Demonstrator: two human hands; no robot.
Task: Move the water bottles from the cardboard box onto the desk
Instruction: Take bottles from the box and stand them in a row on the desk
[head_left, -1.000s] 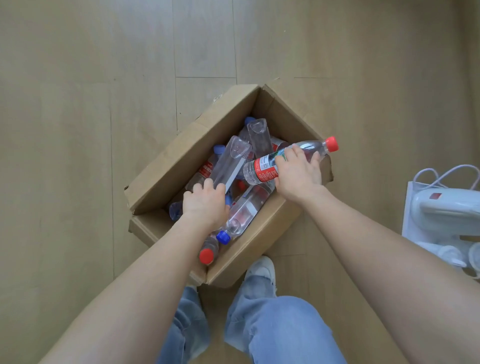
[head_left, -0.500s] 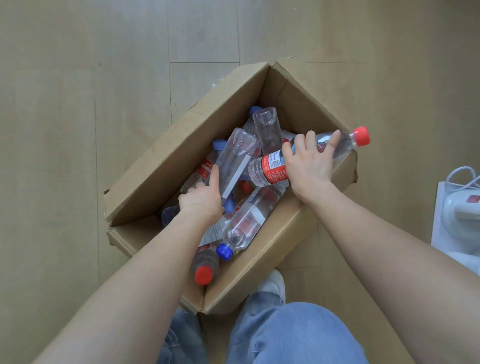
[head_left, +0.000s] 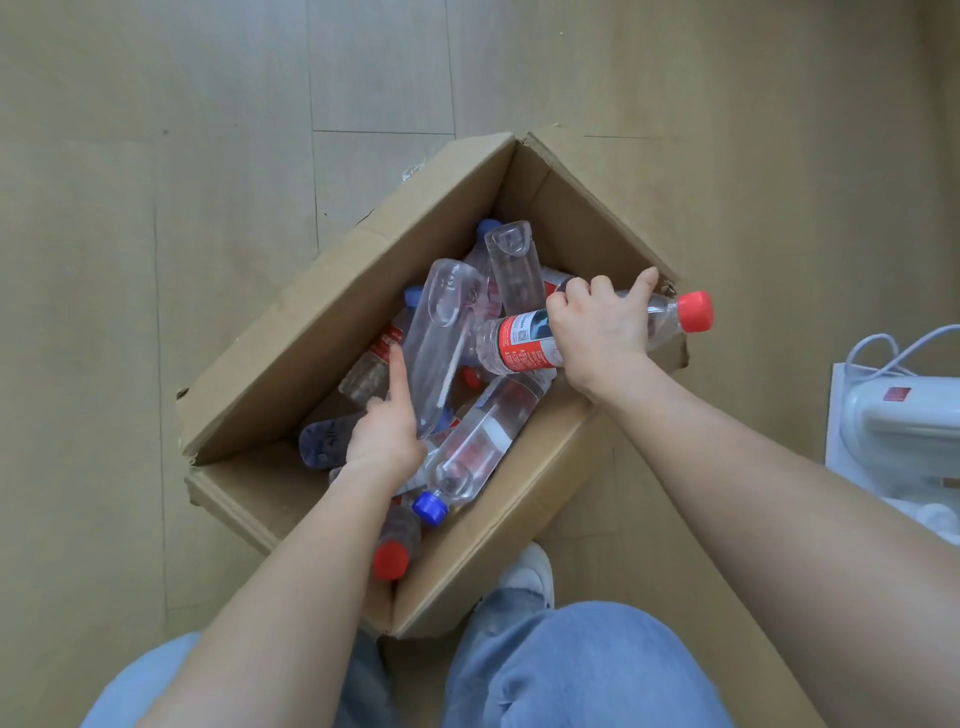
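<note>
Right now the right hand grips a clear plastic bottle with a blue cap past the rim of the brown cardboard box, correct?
No: the cap is red, not blue. In the head view the right hand grips the clear plastic bottle, its red cap past the rim of the brown cardboard box.

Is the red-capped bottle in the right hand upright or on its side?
On its side. The right hand grips the red-capped bottle horizontally above the cardboard box, cap pointing right past the box's edge.
</note>
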